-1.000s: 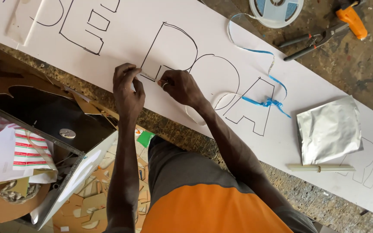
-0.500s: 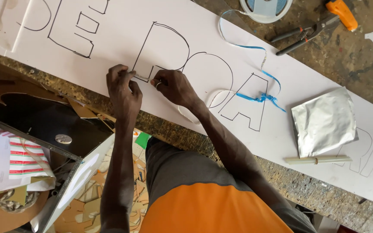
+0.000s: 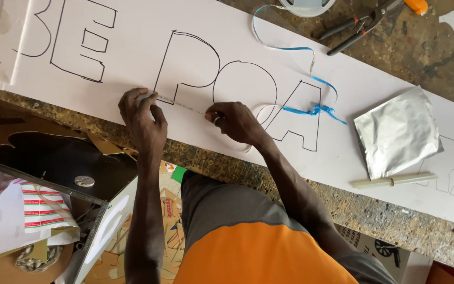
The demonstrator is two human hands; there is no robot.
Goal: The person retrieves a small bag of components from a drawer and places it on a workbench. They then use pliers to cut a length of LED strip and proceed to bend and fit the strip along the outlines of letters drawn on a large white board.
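Observation:
A long white board (image 3: 132,52) with black outlined letters lies on a rough workbench. My left hand (image 3: 142,120) pinches one end of a thin pale strip (image 3: 182,104) at the foot of an outlined letter. My right hand (image 3: 236,122) pinches the other end, a hand's width to the right. Stretched taut between the two hands, the strip lies low over the board's surface. Both arms reach up from my orange and grey shirt (image 3: 248,247).
A blue ribbon-like strip (image 3: 313,109) trails over the board from a reel (image 3: 307,5) at the top. Black-handled pliers (image 3: 361,23), a silver foil pouch (image 3: 398,131) and a pale stick (image 3: 394,181) lie to the right. Cardboard scraps (image 3: 166,231) and papers (image 3: 17,221) sit below the bench edge.
My hands were close together at the letter's lower edge. They have moved apart, and the thin strip is now stretched between them.

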